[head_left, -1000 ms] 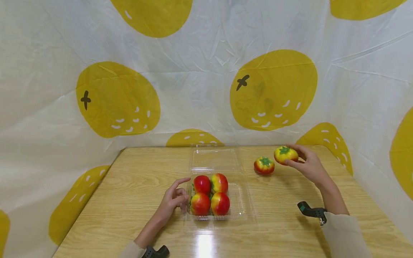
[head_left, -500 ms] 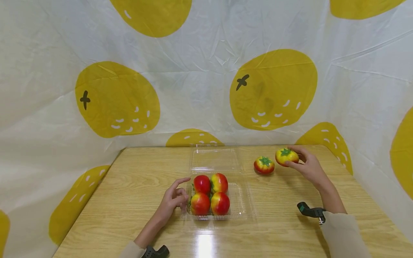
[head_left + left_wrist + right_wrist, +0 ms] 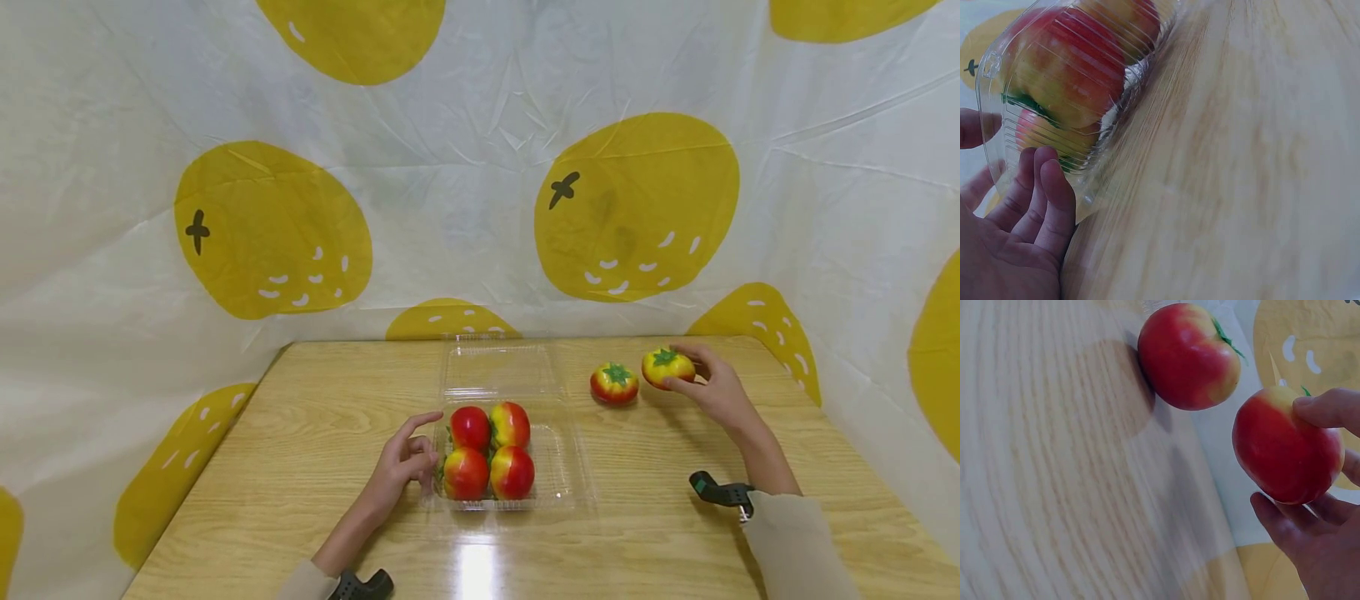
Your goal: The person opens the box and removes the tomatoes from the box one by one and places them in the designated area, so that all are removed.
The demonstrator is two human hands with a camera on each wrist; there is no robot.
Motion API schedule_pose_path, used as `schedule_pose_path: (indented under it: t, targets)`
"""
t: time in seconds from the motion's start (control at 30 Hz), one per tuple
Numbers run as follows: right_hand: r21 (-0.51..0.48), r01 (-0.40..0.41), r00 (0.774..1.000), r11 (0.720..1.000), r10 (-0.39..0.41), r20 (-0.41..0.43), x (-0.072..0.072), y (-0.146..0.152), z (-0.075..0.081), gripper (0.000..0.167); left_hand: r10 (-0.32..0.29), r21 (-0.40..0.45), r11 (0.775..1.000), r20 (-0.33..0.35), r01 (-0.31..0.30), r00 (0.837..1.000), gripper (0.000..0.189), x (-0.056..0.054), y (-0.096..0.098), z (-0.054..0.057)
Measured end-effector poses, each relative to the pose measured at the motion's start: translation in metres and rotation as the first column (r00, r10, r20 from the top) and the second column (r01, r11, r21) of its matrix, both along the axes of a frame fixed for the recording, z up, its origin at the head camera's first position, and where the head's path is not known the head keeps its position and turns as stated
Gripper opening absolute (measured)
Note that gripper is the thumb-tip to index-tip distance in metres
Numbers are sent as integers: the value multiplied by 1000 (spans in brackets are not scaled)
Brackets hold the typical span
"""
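One red-yellow fruit point(image 3: 666, 369) between thumb point(image 3: 1329, 407) and fingers point(image 3: 1275, 520) of right grip point(image 3: 716, 387).

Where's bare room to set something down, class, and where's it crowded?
Bare: the table left of the left hand, and between the clear container and right forearm; also the container's right part. Crowded: its left part, holding four fruits, and the far right, where the right hand holds one fruit near another fruit.

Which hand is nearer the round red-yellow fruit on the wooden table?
Right: the right hand is just right of that fruit, holding another fruit; the left hand is farther, at the left edge of the clear plastic box.
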State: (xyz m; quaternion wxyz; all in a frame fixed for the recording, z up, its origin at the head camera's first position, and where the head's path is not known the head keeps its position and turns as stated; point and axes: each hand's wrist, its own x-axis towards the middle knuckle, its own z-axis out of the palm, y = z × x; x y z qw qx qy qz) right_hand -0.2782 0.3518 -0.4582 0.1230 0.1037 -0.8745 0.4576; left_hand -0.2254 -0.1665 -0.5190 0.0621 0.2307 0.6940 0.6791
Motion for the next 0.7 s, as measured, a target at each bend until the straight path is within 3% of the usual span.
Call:
schedule_pose_path:
  t: [0.7]
  targets:
    - [0,29,985,1000,-29,172,-5,0,-10,69,5,-5,1000,2,-5,1000,57,2,1,3]
